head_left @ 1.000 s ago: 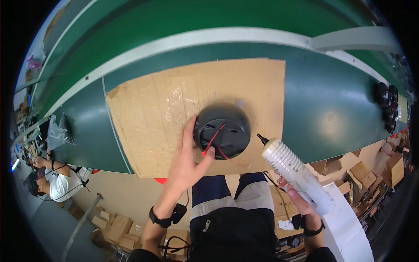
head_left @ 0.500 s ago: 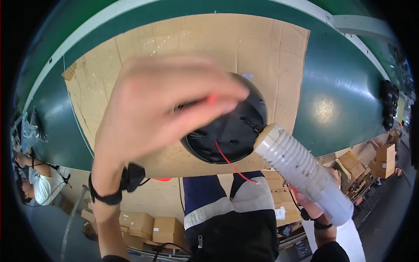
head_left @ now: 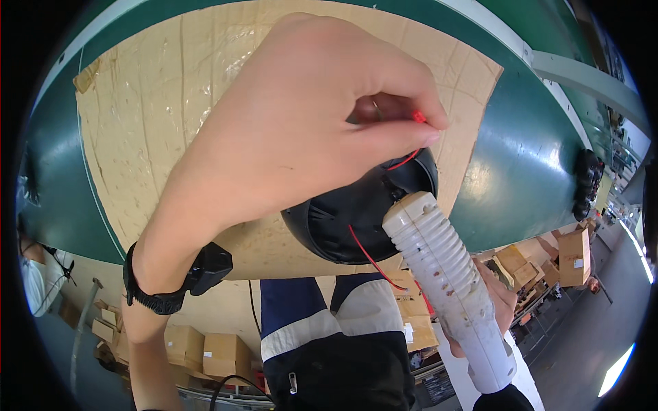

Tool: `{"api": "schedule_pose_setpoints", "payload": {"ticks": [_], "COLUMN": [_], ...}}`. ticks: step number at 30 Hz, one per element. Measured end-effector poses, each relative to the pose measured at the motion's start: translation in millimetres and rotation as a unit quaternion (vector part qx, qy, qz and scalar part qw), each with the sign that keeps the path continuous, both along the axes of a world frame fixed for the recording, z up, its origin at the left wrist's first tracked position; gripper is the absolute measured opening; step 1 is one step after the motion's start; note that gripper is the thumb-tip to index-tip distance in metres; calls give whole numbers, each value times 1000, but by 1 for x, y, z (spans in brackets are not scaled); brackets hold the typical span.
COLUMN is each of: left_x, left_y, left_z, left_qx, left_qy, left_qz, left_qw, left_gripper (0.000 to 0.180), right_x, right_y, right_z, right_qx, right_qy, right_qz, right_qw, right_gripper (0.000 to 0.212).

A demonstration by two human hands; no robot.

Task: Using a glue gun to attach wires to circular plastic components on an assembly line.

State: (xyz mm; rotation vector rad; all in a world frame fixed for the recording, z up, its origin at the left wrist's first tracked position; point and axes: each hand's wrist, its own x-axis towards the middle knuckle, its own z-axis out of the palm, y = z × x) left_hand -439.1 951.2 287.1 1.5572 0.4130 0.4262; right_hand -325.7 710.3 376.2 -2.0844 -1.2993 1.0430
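Connector [head_left: 419,117] above black housing [head_left: 343,212] on cardboard sheet [head_left: 157,130]
Left hand [head_left: 322,103] pinches its red body; right hand [head_left: 492,301] grips a ribbed white tool [head_left: 445,267], tip over the housing; box label [head_left: 578,263] too small to read.

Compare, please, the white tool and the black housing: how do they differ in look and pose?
Shape: the white tool is long, with a ribbed front part; the black housing is wide and round.
Surface: the tool is pale with brownish stains, the housing dark.
Pose: the tool slants in the right hand; the housing rests on the cardboard.
Both have curved outer walls.
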Motion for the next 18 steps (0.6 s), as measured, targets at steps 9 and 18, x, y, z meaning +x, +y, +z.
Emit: {"api": "schedule_pose_setpoints", "payload": {"ticks": [9,18], "left_x": [-3,-2], "left_y": [-3,-7], "left_z": [-2,-4], "left_qx": [60,19], "left_qy": [12,-41], "left_qz": [9,42], "left_qw": [998,998], "left_gripper": [7,7], "right_x": [-4,-2], "right_y": [-4,-4], "right_z": [-2,2], "right_qx": [-36,-31], "right_qy": [-8,-3], "right_qz": [-6,-6], "right_qw": [999,999], "right_gripper": [26,25]}}
